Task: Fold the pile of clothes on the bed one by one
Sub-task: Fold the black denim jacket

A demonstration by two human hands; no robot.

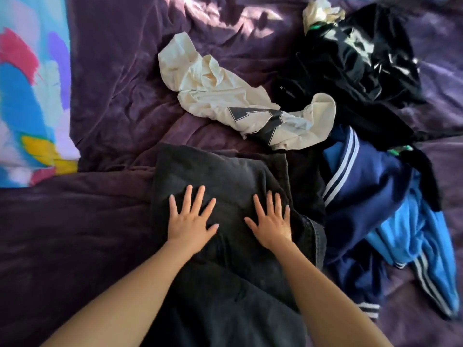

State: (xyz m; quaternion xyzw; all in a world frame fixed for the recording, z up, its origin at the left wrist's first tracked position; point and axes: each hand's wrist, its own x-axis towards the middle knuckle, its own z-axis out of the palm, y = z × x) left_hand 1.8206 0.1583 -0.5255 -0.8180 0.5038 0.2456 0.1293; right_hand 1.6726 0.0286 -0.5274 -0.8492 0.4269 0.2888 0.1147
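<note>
Two hands lie flat on a dark grey garment [225, 176] spread on the bed [112, 96], which is covered in a wrinkled purple sheet. The left hand [191, 222] presses near the garment's left edge and the right hand [271, 225] rests beside it, a little apart. On both hands the fingers [199, 196] are straight and spread, gripping nothing. The garment runs from between the forearms at the bottom up to a straight far edge, and it looks like heavy, denim-like cloth, with a stitched hem showing just right of the right hand.

The other clothes lie unfolded beyond it and to the right. A crumpled cream shirt [225, 96] with a dark printed figure lies just past the far edge. Further right is a heap of shiny black clothing [350, 71] with a small cream piece [320, 11] at its top. A navy garment [370, 186] with white stripes touches the dark grey one's right side and is tangled with a bright blue garment [400, 234]. A multicoloured fabric [25, 96] lies along the left edge.
</note>
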